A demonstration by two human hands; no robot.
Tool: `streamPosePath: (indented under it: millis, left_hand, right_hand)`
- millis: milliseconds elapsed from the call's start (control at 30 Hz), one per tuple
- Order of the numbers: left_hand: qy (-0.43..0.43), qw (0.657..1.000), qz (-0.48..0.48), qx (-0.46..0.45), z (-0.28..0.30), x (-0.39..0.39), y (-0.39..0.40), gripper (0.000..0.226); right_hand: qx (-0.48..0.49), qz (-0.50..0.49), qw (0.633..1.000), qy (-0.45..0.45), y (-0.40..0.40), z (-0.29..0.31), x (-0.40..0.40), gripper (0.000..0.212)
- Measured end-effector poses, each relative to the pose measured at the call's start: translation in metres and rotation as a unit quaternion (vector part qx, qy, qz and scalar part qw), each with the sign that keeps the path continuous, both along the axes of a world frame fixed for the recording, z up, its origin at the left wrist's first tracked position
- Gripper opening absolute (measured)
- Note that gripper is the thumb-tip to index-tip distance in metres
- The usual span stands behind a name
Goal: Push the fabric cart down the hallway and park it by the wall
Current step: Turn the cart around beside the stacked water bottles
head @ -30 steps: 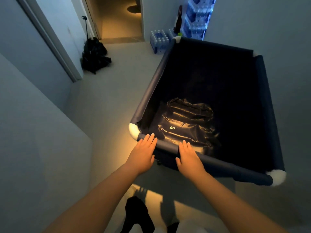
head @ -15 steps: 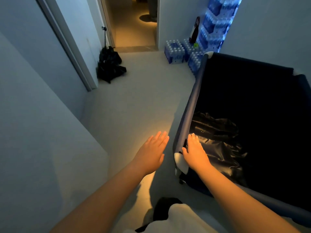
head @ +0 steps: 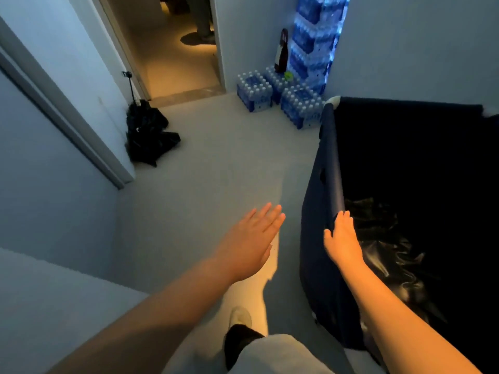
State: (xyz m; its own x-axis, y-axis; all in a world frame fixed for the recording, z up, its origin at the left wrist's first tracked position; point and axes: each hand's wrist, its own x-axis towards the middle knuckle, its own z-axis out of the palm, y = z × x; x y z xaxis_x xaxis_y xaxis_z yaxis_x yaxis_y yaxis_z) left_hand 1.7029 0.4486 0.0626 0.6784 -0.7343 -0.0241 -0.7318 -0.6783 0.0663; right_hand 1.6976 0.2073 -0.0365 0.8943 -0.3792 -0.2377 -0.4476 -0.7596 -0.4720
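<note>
The fingers (head: pixel 342 221) of the right hand (head: pixel 340 240) lie over the top rail of the fabric cart (head: pixel 325 201), flat along it with the tips curling slightly onto the inner side and the thumb on the outer cloth; it is a loose rest on the rail and not a tight clasp. The left hand (head: pixel 249 242) is off the cart, just beside its near long side, held above the floor (head: pixel 216 163) with the palm down and the fingers straight, close together and holding nothing. The cart is a deep, dark navy bin with a white corner cap (head: pixel 333 99) at its far end; it stands close along the wall (head: pixel 418 44) on the far side from the left hand, and whether it touches that wall cannot be told. Crumpled black plastic sheeting (head: pixel 383 247) lies in the bottom of the cart. Beyond the cart's far corner sit packs of bottled water (head: pixel 272 90), some stacked high against the wall. Across the floor from the cart a black bag (head: pixel 147 133) slumps by a door frame. Below the left forearm, beside the cart's near end, a white shoe (head: pixel 240 317) with a black sock shows.
</note>
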Motion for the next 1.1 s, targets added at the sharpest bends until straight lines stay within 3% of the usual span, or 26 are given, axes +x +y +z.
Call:
streamPosePath:
  millis: [100, 233, 600, 900, 1100]
  left_hand:
    - [0.002, 0.999, -0.026, 0.029, 0.008, 0.047, 0.027, 0.064]
    - [0.002, 0.998, -0.041, 0.039, 0.012, 0.102, 0.040, 0.063]
    - [0.000, 0.979, -0.202, 0.009, 0.004, 0.255, -0.023, 0.064]
    - [-0.006, 0.931, -0.364, 0.025, -0.002, 0.403, -0.087, 0.061]
    - [-0.015, 0.883, -0.467, 0.036, -0.015, 0.444, -0.180, 0.062]
  right_hand:
    - [0.001, -0.081, 0.997, -0.008, 0.012, -0.001, 0.032, 0.065]
    - [-0.062, -0.112, 0.992, 0.003, 0.018, 0.002, 0.068, 0.068]
    - [-0.100, -0.176, 0.976, 0.082, 0.015, 0.013, 0.141, 0.067]
    - [-0.121, -0.307, 0.938, 0.108, 0.019, 0.006, 0.204, 0.070]
    - [-0.103, -0.372, 0.917, 0.105, 0.011, -0.002, 0.223, 0.069]
